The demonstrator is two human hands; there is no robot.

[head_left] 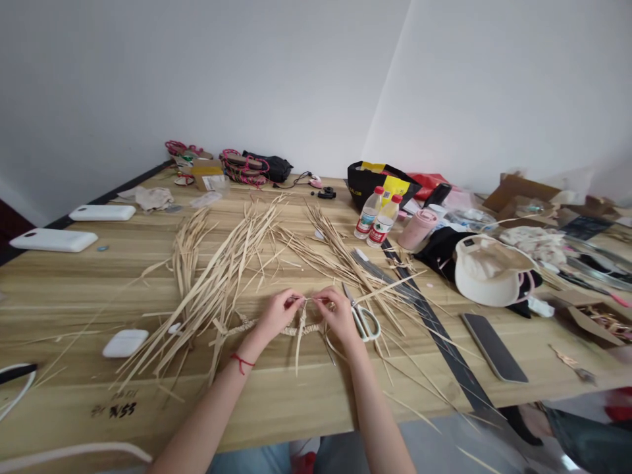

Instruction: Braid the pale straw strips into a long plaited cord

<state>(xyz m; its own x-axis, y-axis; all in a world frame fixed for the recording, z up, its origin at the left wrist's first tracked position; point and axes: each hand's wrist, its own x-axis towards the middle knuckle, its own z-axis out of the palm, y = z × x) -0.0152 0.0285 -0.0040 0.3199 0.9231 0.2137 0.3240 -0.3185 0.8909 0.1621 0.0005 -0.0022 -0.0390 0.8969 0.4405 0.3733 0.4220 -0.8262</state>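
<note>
My left hand (281, 313), with a red string at its wrist, pinches a thin straw strand near the table's middle. My right hand (336, 313) is closed on the strand from the other side, its fingertips a short gap from the left ones. Below and between them lies a braided straw band (311, 328), with a loose straw end (298, 349) pointing toward me. Scissors with pale handles (366, 322) rest just right of my right hand. Long loose straw (224, 270) spreads to the left, and more straw (340, 253) lies behind and to the right.
Two water bottles (379, 220), a pink cup (417, 228) and a black bag (365, 184) stand at the back right. A cap (486, 270) and phone (494, 347) lie right. A white case (125, 343) and power banks (54, 239) lie left. A person's leg (587, 441) shows lower right.
</note>
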